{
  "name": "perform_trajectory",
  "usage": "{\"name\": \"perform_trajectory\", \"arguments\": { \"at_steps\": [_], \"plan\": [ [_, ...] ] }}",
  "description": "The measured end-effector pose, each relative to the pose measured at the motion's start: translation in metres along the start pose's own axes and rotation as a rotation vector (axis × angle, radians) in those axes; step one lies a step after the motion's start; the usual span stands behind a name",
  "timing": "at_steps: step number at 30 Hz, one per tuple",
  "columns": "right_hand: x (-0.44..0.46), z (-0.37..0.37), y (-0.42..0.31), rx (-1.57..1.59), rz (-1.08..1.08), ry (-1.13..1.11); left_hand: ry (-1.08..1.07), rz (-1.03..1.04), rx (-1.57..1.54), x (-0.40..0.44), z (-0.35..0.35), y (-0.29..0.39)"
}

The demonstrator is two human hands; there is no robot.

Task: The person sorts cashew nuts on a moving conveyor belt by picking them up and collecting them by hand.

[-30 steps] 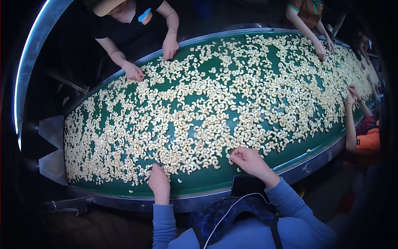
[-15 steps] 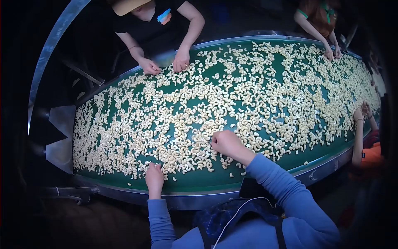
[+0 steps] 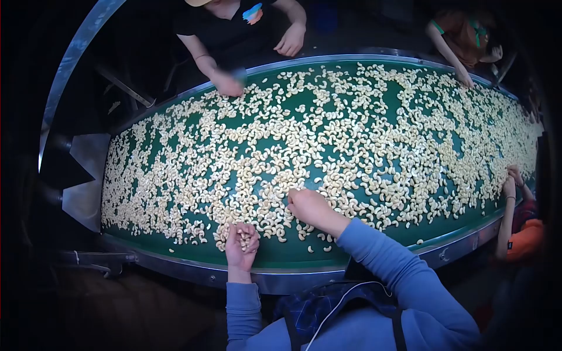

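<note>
Cashews [image 3: 307, 143] around both hands [image 3: 310, 206]

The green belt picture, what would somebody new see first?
Probably the pale cashews spread over most of the long green belt, right across the middle. Next, perhaps, the left hand, cupped around some cashews at the belt's near side. Bright orange clothing stands out at the far right.

Green belt [image 3: 293, 256], strewn with cashews [image 3: 345, 169]

Long surface, metal rim [image 3: 281, 282] along its near edge. Cashews pale, curved, loose; many touching in clusters. Packed thickly toward the far right; irregular green patches between clumps elsewhere. Near margin: a green strip with scattered strays, two lying close together right of centre.
</note>
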State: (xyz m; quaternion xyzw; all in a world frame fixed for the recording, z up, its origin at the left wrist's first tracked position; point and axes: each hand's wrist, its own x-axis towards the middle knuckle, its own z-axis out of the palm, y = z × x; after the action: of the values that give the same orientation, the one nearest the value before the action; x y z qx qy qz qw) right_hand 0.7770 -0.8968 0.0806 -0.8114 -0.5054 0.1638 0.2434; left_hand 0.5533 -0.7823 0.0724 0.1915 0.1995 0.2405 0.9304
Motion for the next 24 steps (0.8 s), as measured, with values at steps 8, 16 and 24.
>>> {"name": "perform_trajectory", "arguments": {
  "at_steps": [8,16,24],
  "plan": [
    [-0.037,-0.029,0.026,0.757,-0.015,-0.420,0.273,-0.056,0.413,0.001,0.025,-0.039],
    [-0.077,-0.018,-0.010,0.001,-0.227,-0.237,0.270,-0.015,0.501,-0.007,0.057,-0.057],
    [-0.105,-0.069,0.040,1.249,0.425,-0.676,0.081,0.103,0.385,-0.015,0.112,-0.096]
  ]
}}
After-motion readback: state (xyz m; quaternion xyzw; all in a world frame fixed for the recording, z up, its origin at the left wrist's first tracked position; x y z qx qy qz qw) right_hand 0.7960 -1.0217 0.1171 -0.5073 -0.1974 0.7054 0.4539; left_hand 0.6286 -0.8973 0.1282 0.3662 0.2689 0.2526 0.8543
